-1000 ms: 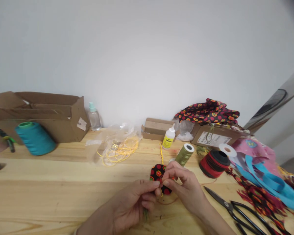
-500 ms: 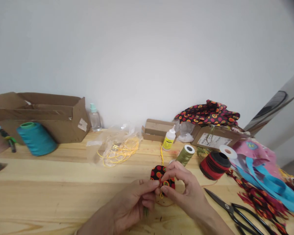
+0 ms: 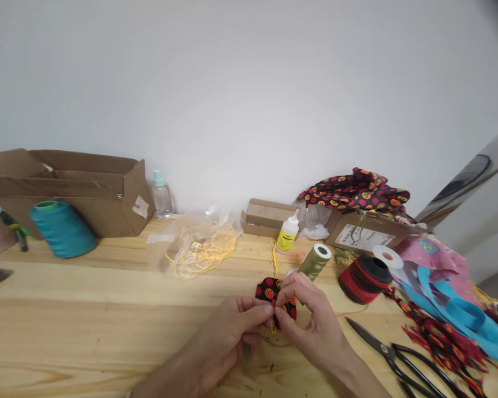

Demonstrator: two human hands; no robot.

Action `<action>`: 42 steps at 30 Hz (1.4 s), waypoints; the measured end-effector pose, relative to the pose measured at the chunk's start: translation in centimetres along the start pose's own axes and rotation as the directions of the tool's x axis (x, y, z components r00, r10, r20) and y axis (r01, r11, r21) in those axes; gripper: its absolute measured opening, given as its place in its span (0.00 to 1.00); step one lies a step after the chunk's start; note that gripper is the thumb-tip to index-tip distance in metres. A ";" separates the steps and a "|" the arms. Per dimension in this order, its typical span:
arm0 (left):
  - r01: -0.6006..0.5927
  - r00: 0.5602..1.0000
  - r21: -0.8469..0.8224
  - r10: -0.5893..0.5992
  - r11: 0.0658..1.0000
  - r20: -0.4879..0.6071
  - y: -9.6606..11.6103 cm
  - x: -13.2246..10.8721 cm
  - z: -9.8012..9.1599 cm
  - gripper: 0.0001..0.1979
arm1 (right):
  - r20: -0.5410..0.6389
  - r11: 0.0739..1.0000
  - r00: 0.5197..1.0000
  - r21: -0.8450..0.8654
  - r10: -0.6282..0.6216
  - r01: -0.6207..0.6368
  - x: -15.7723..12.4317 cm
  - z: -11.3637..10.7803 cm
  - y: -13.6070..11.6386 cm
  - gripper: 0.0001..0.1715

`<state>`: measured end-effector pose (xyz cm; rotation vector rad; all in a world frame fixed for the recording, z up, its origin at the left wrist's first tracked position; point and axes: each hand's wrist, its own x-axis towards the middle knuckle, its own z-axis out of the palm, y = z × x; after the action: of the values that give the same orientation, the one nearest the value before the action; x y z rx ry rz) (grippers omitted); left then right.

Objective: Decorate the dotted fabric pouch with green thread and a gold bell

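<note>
A small black fabric piece (image 3: 268, 288) with red and orange flower print lies on the table under my fingertips. A twisted yellow cord (image 3: 274, 260) runs up from its top edge, and a small yellow loop (image 3: 273, 328) shows below. My left hand (image 3: 236, 326) is closed in a pinch at the fabric's front. Facing it, my right hand (image 3: 309, 312) pinches too, fingertips almost touching the left ones. Between them is what looks like a thin red cord (image 3: 280, 345), which loops beneath and leads toward the red spool (image 3: 363, 281). Something dark green hangs blurred under my left hand.
Black scissors (image 3: 385, 351) lie at right, beside fabric scraps (image 3: 440, 342) and blue ribbon (image 3: 460, 309). Behind stand an olive thread spool (image 3: 315, 262), a glue bottle (image 3: 288, 232) and a small box (image 3: 269, 215). A teal thread cone (image 3: 64, 229) and large carton (image 3: 108, 213) are left.
My left hand's fingers have closed up nearer to the right fingertips, covering the small red bit between them. The view has shifted slightly; the things on the table stay put.
</note>
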<state>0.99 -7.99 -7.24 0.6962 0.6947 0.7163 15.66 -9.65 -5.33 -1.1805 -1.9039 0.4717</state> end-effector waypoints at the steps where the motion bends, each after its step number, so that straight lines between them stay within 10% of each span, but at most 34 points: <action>1: -0.004 1.000 0.013 0.004 1.000 0.001 -0.1 0.1 0.0 0.08 | -0.005 1.000 1.000 0.010 0.014 -0.014 0.0 0.1 0.0 0.06; 11: 0.005 1.000 -0.133 -0.009 0.991 -0.025 -0.3 0.3 -0.3 0.08 | 0.078 0.907 0.969 0.340 0.236 -0.248 0.2 0.4 0.6 0.05; 42: 0.038 0.999 -0.101 -0.039 0.994 -0.004 0.1 0.1 -0.3 0.07 | -0.034 0.987 0.996 0.139 0.083 -0.078 0.2 0.1 0.3 0.05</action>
<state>0.75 -7.76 -7.41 0.5870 0.6716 0.7133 15.71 -9.32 -5.54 -1.1703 -1.7656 0.6086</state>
